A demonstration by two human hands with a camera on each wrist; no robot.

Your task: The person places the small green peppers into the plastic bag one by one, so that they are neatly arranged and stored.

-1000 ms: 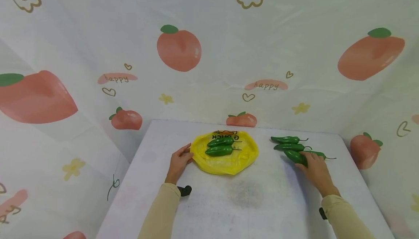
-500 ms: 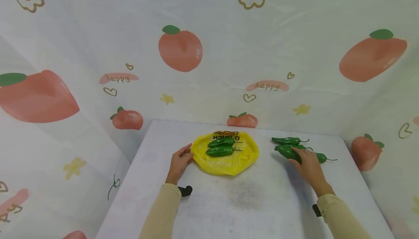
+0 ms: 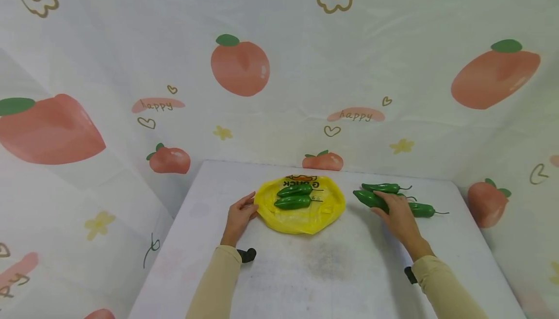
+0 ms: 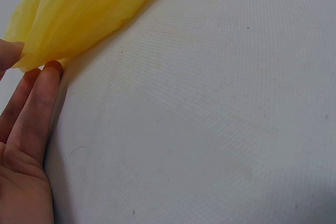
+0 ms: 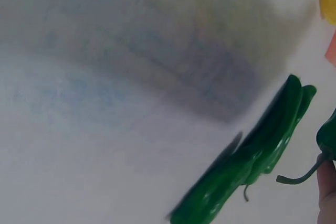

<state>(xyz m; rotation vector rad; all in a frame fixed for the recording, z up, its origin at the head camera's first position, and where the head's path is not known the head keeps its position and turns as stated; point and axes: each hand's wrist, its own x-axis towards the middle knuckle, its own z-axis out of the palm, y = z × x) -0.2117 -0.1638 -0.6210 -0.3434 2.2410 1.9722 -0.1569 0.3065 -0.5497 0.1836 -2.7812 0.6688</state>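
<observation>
My left hand [image 3: 238,218] pinches the left edge of a thin yellow plastic bag [image 3: 301,223], spread out in a rounded shape with dark lettering at its far side. The left wrist view shows thumb and fingertips at the yellow film [image 4: 79,19]. Two green chili peppers [image 3: 293,202] lie side by side on the bag, stems to the right. My right hand [image 3: 402,221] grips another green chili pepper [image 3: 369,199], its tip towards the bag. Behind and beside that hand lie more green peppers [image 3: 380,187], one partly hidden by it. In the right wrist view the held pepper [image 5: 327,136] shows its curved stem.
A white-covered table [image 3: 301,280] carries everything, with a greyish stain near its middle. Fabric walls [image 3: 279,129] with fruit prints stand behind and at both sides. A dark strap or device [image 3: 247,255] shows at the left wrist.
My right hand has carried its pepper leftwards, off the group at the right and nearer the bag. The left hand and the bag stay in place.
</observation>
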